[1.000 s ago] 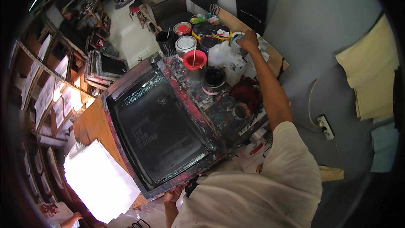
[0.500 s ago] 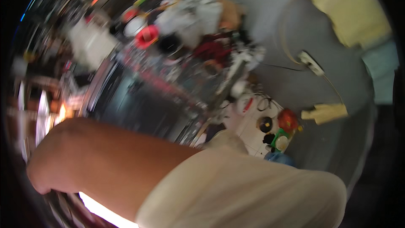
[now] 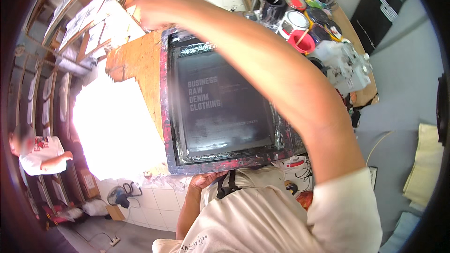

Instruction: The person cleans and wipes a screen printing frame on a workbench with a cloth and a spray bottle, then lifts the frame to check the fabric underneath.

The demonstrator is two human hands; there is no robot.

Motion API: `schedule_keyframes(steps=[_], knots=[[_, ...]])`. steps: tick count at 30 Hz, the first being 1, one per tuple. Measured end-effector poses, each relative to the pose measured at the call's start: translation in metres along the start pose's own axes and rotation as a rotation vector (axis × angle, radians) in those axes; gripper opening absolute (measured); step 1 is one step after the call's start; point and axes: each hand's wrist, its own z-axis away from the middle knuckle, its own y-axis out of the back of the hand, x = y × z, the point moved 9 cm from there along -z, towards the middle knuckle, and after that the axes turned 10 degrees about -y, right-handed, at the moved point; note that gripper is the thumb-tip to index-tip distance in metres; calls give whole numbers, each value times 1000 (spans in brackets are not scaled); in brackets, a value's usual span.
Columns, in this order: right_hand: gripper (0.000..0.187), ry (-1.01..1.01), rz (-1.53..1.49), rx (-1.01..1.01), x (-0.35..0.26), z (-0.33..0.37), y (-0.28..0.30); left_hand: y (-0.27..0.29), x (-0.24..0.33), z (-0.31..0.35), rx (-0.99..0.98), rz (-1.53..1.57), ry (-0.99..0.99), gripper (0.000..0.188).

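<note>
A dark screen-printing frame [image 3: 225, 133] lies on the wooden table in front of me, its mesh showing pale lettering and its rim smeared with dark and red ink. At its near edge my left hand [image 3: 205, 179] is closed, with some of the fingers hidden beneath the rim. My right arm stretches over the frame's right side toward the far left. Blur smears my right hand [image 3: 146, 11] beyond the frame's far left corner, close to the sheets on a rack. Whether it holds anything does not show.
Left of the frame, a brightly lit stack of white sheets [image 3: 117, 131] covers part of the wooden table [image 3: 136, 56]. Ink tubs, a red bucket [image 3: 301, 42] and plastic bottles crowd the right bench. Shelving lines the left, where another person [image 3: 42, 154] stands. A fan [image 3: 117, 196] is below.
The view has swung round and now takes in the whole frame and the paper stack. My right arm, earlier low across the picture, now reaches over the frame. My left hand has come into view.
</note>
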Motion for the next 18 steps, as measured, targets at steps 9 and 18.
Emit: schedule_keyframes(steps=[9,18], knots=[[16,-694,147,-90,185,279,-153,-3,-2,-11,-55,146,-78,54],[14,-881,190,78,203,276,-171,54,-28,9,178,386,8,45]])
